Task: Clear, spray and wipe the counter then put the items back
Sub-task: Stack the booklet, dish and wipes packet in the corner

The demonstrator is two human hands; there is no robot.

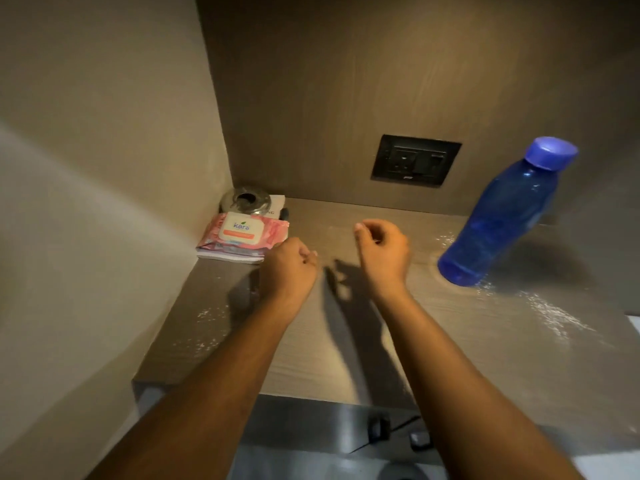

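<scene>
Two bare forearms reach in over the front edge of a wood-grain counter that fills most of the view, boxed in by a beige wall on the left and a wood-look back panel. Wet streaks and droplets shine near the left edge and out toward the right side, so the surface looks damp in patches. Next biggest is the blue water bottle with its purple cap, standing on the right half of the counter toward the back, right in a wet patch. On the back panel above the rear edge sits a black switch and socket plate. Over in the back left corner there's a pink kara wet wipes pack lying on top of a thin booklet, and just behind it, tight in the corner, a round metal ashtray. The left hand hangs over the counter just beside the wipes pack, fingers curled in loosely and nothing in it. The right hand is near mid-counter, well apart from the bottle, fingers also curled with thumb and fingertips drawn close, gripping nothing that I can see.
</scene>
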